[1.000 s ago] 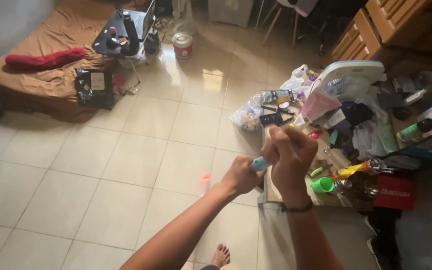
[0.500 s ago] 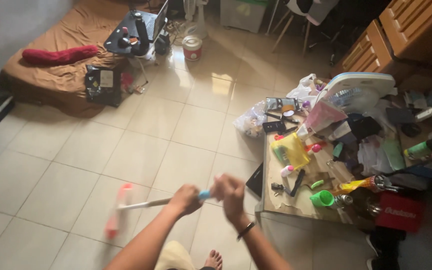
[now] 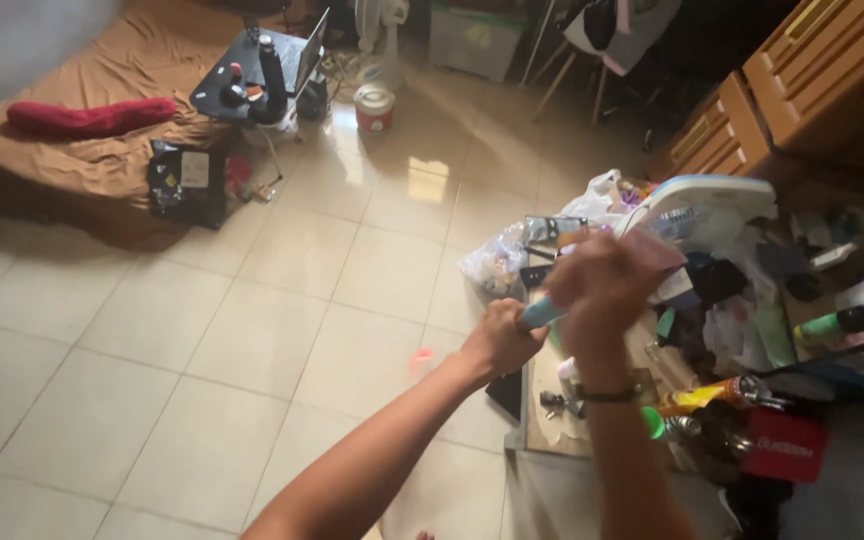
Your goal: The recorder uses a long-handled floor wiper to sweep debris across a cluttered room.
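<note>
Hands first: your left hand (image 3: 500,343) is curled shut around the light blue handle (image 3: 540,314) of a long tool, and your right hand (image 3: 602,285) is closed in a fist over the same handle just above and beyond it, the two almost touching. The handle shows only as a short blue stretch between them; the rest of the tool is hidden or too blurred to follow, though a small pink-red blur (image 3: 422,355) sits on the floor tiles just left of your left hand. A dark band (image 3: 607,396) circles your right wrist. Beneath and to the right of your right hand lies a low table (image 3: 552,435) crowded with clutter: a green cup (image 3: 652,421) near your wrist, a red box (image 3: 784,445) farther right, and a white fan (image 3: 704,200) beyond your knuckles. Far off to the upper left of both hands, a brown mattress (image 3: 92,150) carries a red cushion (image 3: 77,115).
</note>
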